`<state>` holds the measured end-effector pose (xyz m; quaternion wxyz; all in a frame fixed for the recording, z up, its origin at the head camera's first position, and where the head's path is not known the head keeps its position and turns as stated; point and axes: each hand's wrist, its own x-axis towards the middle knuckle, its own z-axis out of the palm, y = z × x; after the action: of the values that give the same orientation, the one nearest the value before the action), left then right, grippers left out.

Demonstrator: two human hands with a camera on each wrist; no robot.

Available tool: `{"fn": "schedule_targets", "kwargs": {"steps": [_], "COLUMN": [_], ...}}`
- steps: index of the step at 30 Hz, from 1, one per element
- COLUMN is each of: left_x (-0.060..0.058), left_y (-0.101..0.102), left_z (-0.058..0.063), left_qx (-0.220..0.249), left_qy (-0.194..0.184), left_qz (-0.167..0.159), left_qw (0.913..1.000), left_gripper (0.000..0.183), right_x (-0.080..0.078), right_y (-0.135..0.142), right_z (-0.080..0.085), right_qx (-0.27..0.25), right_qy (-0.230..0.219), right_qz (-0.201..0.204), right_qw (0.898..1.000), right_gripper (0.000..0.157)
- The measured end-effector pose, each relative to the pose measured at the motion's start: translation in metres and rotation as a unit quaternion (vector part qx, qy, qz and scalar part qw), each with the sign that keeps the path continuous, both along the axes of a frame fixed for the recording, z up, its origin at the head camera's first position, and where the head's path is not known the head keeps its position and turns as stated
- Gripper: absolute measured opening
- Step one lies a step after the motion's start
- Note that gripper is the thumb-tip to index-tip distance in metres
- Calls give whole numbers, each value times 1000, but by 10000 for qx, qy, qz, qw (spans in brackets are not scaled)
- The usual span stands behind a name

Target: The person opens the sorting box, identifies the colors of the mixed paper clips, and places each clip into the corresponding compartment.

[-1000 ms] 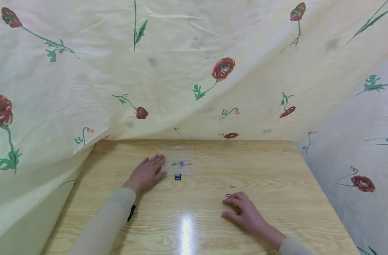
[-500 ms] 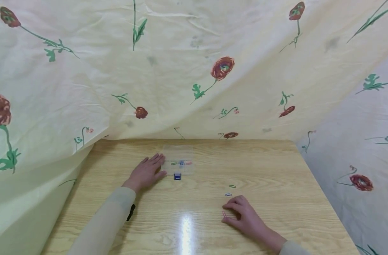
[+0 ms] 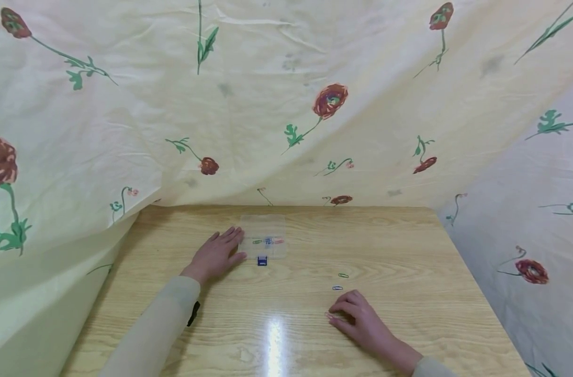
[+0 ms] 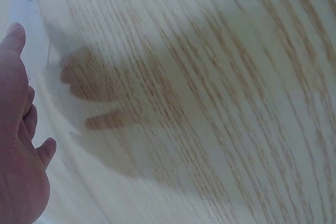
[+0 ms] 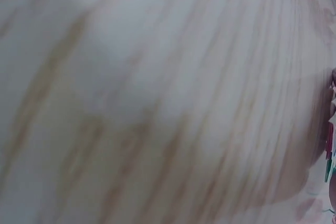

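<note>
In the head view my left hand (image 3: 216, 255) lies with fingers outstretched, fingertips at the left edge of a clear plastic box (image 3: 263, 224). The box has a blue latch (image 3: 262, 261) at its front and holds a green paper clip (image 3: 257, 242), blue clips (image 3: 269, 241) and a pink clip (image 3: 279, 241). My right hand (image 3: 361, 318) has thumb and index finger curled around a loose pink paper clip (image 3: 327, 315) at their tips. Beyond it lie a blue paper clip (image 3: 337, 288) and a green paper clip (image 3: 343, 275). The left wrist view shows the left hand (image 4: 21, 114) beside the box's corner.
The wood-grain table (image 3: 399, 246) has a bright reflection near its front. A flowered cloth (image 3: 248, 104) hangs behind it and along both sides. A black wristband (image 3: 193, 314) shows at the left sleeve.
The pink paper clip came into view between the right thumb and index finger, then swung towards the left at their tips. The right hand drew slightly back from the blue clip. Left hand unmoved.
</note>
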<state>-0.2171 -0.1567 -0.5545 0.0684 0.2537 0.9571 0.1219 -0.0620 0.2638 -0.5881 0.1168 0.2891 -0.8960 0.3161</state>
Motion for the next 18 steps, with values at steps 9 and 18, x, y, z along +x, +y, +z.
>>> {"fn": "schedule_targets", "kwargs": {"steps": [9,18], "left_x": [0,0], "left_y": [0,-1], "left_z": [1,0], "left_qx": [-24,-18], "left_qy": [-48,-32], "left_qz": [24,-19], "left_qw": [10000,10000], "left_gripper": [76,76], "right_x": [-3,-2], "right_y": [-3,-6], "right_z": [3,7], "right_qx": [34,328], "right_qy": [68,279], "right_qz": [323,543], "right_qw": [9994,9976], "right_gripper": [25,27]}}
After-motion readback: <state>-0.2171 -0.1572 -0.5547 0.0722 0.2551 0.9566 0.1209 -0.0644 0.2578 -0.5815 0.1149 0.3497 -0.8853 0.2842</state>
